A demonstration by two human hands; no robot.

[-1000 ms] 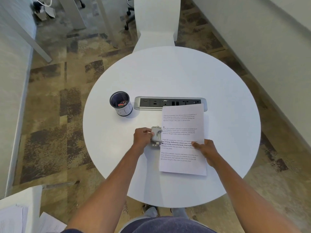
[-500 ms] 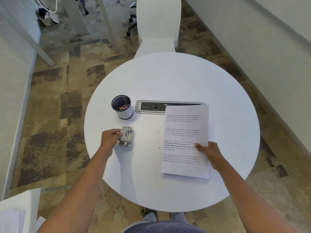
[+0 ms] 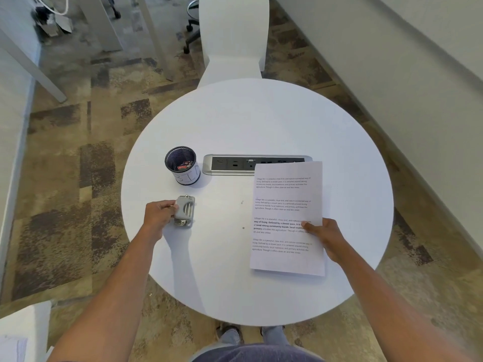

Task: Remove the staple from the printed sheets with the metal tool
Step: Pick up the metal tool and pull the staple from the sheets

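The printed sheets (image 3: 286,205) lie on the right half of the round white table (image 3: 256,118), text facing up. My right hand (image 3: 325,237) rests on their right edge, thumb pressed on the paper. The grey metal staple tool (image 3: 185,210) sits on the table's left side, below the cup. My left hand (image 3: 158,213) grips the tool's left side with the fingertips. Two tiny specks, one speck (image 3: 242,202) above the other speck (image 3: 243,227), lie on the table between the tool and the sheets; whether either is the staple I cannot tell.
A dark mesh cup (image 3: 182,164) marked "BIN" holds small bits near the tool. A silver power strip (image 3: 254,164) is set into the table centre, its right end under the sheets. A white chair (image 3: 232,37) stands at the far side. Paper stacks (image 3: 15,343) lie lower left.
My left hand carried the metal tool away from the sheets' left edge to the table's left side. The sheets shifted slightly right under my right hand.
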